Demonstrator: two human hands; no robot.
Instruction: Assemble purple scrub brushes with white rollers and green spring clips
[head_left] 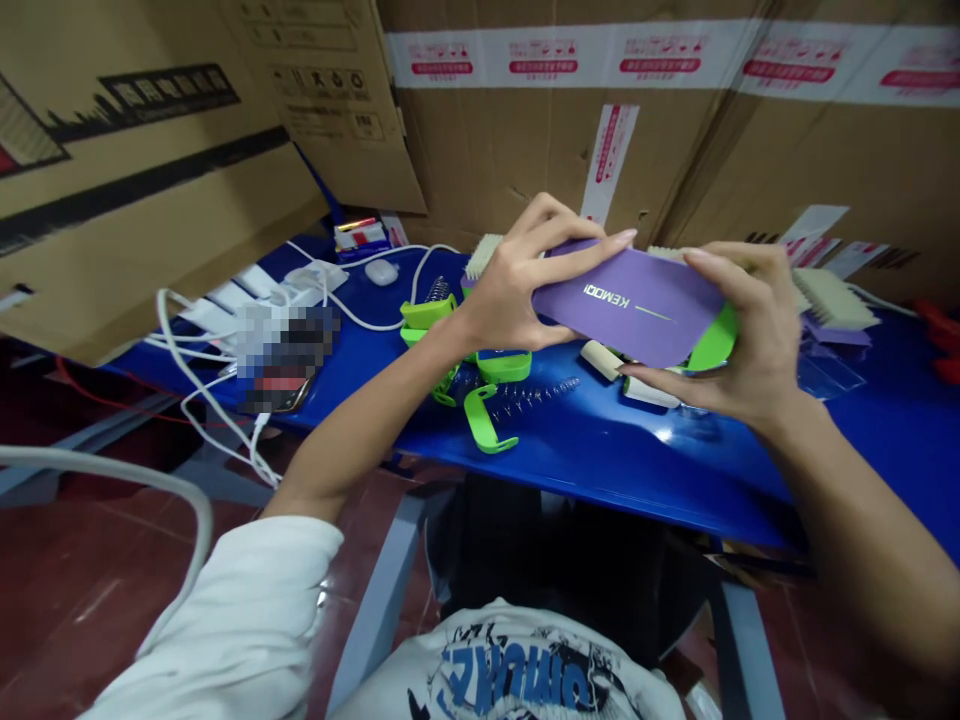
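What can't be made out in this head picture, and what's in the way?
All in the head view:
Purple piece, far side: turned away from the camera.
Cream block: partly hidden behind the left hand.
Dark device: obscured by pixelation.
Red thing: cut off by the right edge.
Fine print on the cardboard: too small to read.

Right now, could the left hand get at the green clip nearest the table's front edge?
Probably not without letting go: the left hand and right hand both hold the purple piece. Otherwise the way looks free: nothing covers the green clip on the table.
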